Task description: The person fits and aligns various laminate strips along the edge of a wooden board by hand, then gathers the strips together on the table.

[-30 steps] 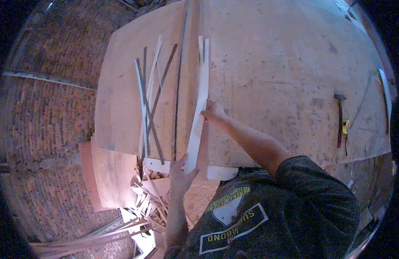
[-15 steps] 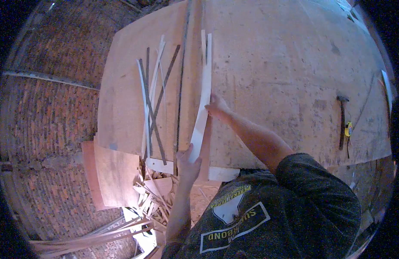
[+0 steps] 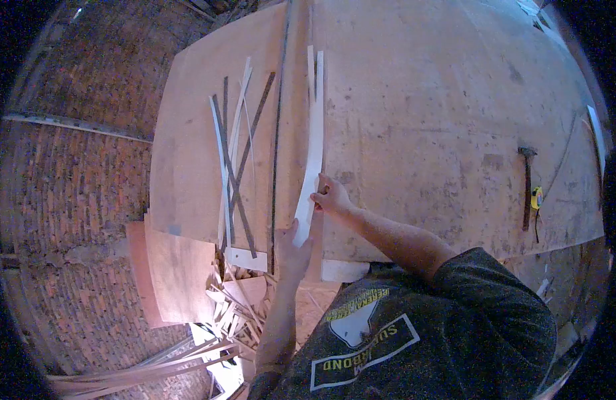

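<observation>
Strip (image 3: 314,153), long, flat and white, material uncertain: lying lengthwise on a broad light-brown wooden tabletop (image 3: 421,133), to the right of a long dark groove (image 3: 276,153), curving leftwards in this view towards the near end

Narrow pale sliver (image 3: 311,63): showing just left of the far end, dark gap between; lower down, running into the white strip or passing beneath it, cannot tell which

Left hand (image 3: 293,247): closed about the near end, fingers along the left edge, thumb towards the right edge

Right hand (image 3: 333,197): half curled at the right edge, farther up than the left hand, thumb and forefinger tips close together; cannot tell whether pinching or merely touching

Left of groove: loose, crossing spread of thin pale strips (image 3: 241,99) and narrow dark strips (image 3: 243,213)

Far right: dark-headed hammer (image 3: 526,190) with brown handle; yellow tape measure (image 3: 536,198) just beside the handle

Beyond the tabletop's near edge, left: heap of pale wooden offcuts (image 3: 238,313); farther left, reddish brickwork (image 3: 74,187)
</observation>
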Available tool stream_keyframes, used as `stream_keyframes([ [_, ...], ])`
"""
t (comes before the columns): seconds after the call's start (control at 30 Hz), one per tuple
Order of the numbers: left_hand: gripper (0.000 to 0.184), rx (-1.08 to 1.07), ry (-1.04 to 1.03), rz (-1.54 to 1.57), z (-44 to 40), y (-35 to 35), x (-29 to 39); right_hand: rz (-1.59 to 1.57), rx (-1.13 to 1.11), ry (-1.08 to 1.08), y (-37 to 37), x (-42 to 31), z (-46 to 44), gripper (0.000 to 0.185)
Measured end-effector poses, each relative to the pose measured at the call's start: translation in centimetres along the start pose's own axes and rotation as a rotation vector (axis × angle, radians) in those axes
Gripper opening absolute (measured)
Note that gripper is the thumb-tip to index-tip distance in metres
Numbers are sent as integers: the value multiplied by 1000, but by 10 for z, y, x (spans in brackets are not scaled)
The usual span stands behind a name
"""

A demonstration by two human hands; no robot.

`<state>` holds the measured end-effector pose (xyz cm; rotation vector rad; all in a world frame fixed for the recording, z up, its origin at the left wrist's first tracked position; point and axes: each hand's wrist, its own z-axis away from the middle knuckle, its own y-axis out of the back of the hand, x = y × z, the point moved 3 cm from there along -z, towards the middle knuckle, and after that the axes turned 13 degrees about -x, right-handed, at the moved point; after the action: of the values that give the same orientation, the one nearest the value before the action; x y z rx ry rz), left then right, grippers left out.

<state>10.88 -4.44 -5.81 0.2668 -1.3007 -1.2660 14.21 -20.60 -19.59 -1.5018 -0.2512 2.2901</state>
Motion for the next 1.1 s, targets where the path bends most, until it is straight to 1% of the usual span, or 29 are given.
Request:
stream_keyframes([
  [0.13, 64, 1, -15, 33, -3, -1, 2, -15, -30, 40, 2, -5, -4, 71],
  [0.23, 64, 9, -8, -55, -5, 1, 6, -32, -21, 25, 4, -12, -4, 72],
  [0.27, 63, -4, 18, -20, -7, 1, 8, -36, -9, 17, 4, -15, -2, 73],
  [0.33, 63, -29, 71, 49, -10, 2, 16, -118, -65, 26, 6, -26, -2, 73],
  [0.37, 63, -32, 75, -19, -12, 2, 14, -159, -93, 31, 7, -31, -2, 74],
  [0.43, 63, -40, 82, -154, -17, 0, 7, -163, -64, 37, 8, -32, -2, 74],
  [0.53, 64, -29, 31, 2, -23, -5, 4, -172, -61, 21, 11, -37, -4, 74],
  [0.63, 63, -93, 130, 52, -28, -4, 8, -128, -68, 33, 17, -32, -16, 73],
  [0.67, 63, -82, 107, 29, -30, -4, 8, -105, -69, 43, 20, -26, -22, 73],
  [0.73, 63, -63, 64, -17, -35, -7, 4, -154, -42, 45, 20, -32, -20, 74],
  [0.77, 64, -62, 51, -4, -38, -9, 2, -179, -29, 45, 20, -35, -19, 74],
  [0.87, 67, -38, 9, 33, -46, -13, -1, -42, -58, 18, 29, -23, -40, 76],
  [0.93, 69, 4, -23, 54, -51, -17, -6, -97, -55, 30, 28, -38, -33, 77],
  [0.97, 70, -2, -18, 35, -56, -21, -12, -125, -53, 35, 27, -47, -29, 78],
  [1.03, 71, -14, -8, -3, -65, -25, -18, -49, -47, 49, 34, -38, -44, 78],
  [1.1, 68, -40, 20, 12, -71, -24, -14, -27, -21, 56, 39, -34, -55, 79],
])
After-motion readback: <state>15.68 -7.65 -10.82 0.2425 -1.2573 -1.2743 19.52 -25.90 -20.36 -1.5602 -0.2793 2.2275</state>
